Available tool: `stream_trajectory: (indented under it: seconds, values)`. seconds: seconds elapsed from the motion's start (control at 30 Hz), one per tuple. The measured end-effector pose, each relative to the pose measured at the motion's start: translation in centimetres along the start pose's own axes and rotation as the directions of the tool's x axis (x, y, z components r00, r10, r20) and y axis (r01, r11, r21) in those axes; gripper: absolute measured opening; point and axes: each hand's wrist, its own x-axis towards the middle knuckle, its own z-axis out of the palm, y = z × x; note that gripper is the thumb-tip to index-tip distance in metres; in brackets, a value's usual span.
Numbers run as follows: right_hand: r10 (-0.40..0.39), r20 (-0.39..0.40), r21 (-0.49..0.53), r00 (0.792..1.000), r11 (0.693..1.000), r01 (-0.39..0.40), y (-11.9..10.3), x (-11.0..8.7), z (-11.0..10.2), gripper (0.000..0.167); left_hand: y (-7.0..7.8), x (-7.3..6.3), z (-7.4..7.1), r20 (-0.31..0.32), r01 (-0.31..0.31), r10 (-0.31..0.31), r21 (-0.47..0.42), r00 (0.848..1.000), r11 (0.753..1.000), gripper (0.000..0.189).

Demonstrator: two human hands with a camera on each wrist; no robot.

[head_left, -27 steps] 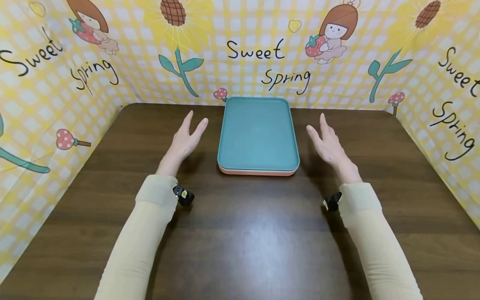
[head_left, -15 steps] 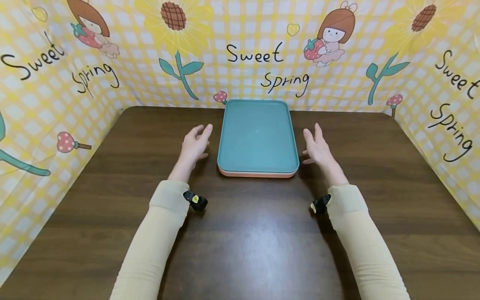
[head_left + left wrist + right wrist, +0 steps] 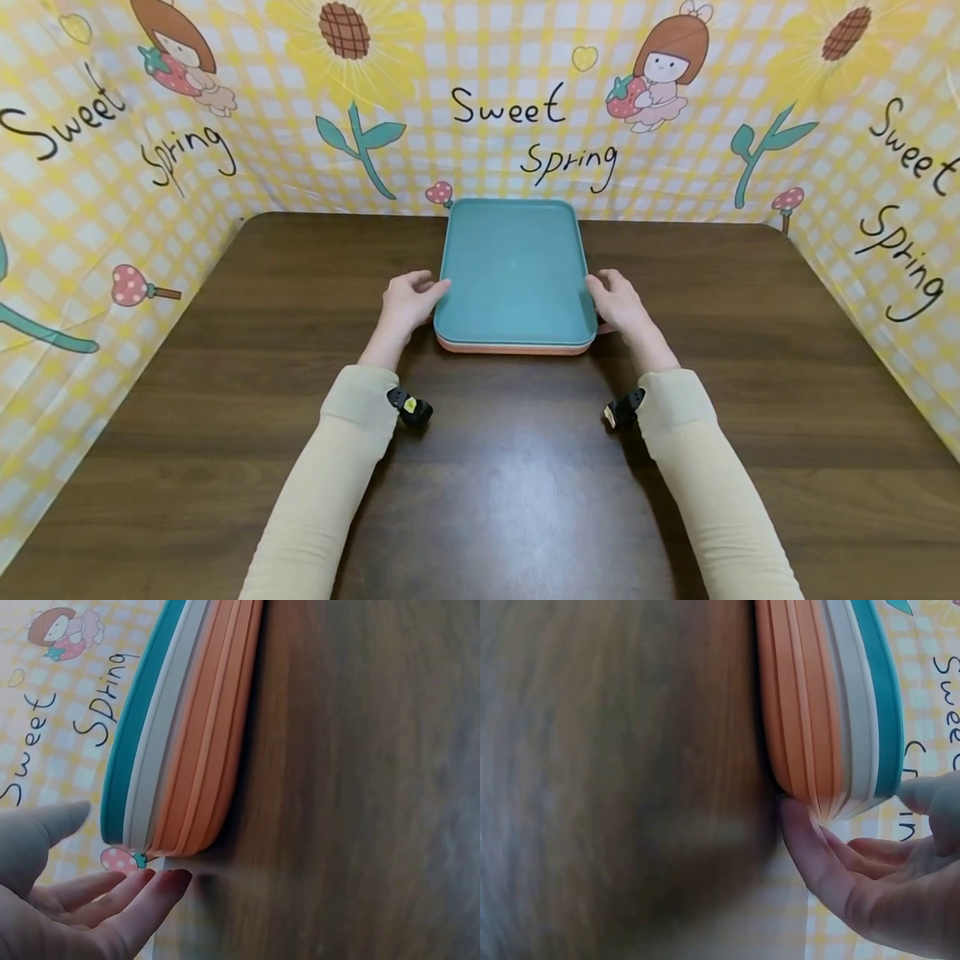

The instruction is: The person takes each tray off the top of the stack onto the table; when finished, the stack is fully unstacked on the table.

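Well, from my end I see a stack of trays (image 3: 513, 271) lying flat on the brown table (image 3: 480, 525), and I place everything else by that stack. It runs from a teal layer (image 3: 126, 742) on top through a pale grey layer (image 3: 154, 750) to an orange layer (image 3: 206, 750) at the bottom. Left of the stack I have the left hand (image 3: 408, 303), with thumb and fingers held wide: the thumb is just beside the teal layer and the fingertips are near the end of the orange one. Right of the stack, the right hand (image 3: 619, 305) spans its thickness, thumb at the teal edge and one finger at the orange base; whether it grips or only touches, I cannot tell. On the near side of the stack, I see two cream sleeves (image 3: 315, 492), each with a black device (image 3: 412, 409) at the cuff. Behind the stack and to both sides hangs a yellow checked cloth (image 3: 495, 50) printed with flowers and "Sweet Spring".
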Motion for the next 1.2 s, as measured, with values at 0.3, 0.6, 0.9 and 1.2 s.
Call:
stream_trajectory:
  seconds: [0.3,0.6,0.9,1.2]
  values:
    - [0.018,0.012,-0.033,1.000,0.999,-0.018,0.21,-0.10,0.32,0.055,-0.46,0.08,0.72,-0.028,-0.064,0.068,0.118,0.997,0.991,0.044]
    - [0.038,-0.014,-0.030,0.999,0.999,-0.039,0.23,-0.10,0.34,0.045,-0.61,0.19,0.91,-0.035,-0.034,0.041,0.172,0.999,0.984,0.040]
    - [0.037,-0.046,-0.037,0.998,0.999,-0.039,0.12,0.09,0.63,0.042,-0.38,0.06,0.83,-0.118,0.015,0.012,0.227,0.993,0.974,0.033]
    - [0.065,-0.050,-0.021,0.997,0.998,-0.066,-0.13,-0.10,0.58,0.043,-0.10,-0.48,1.07,-0.147,-0.055,0.102,0.293,0.984,0.954,0.026]
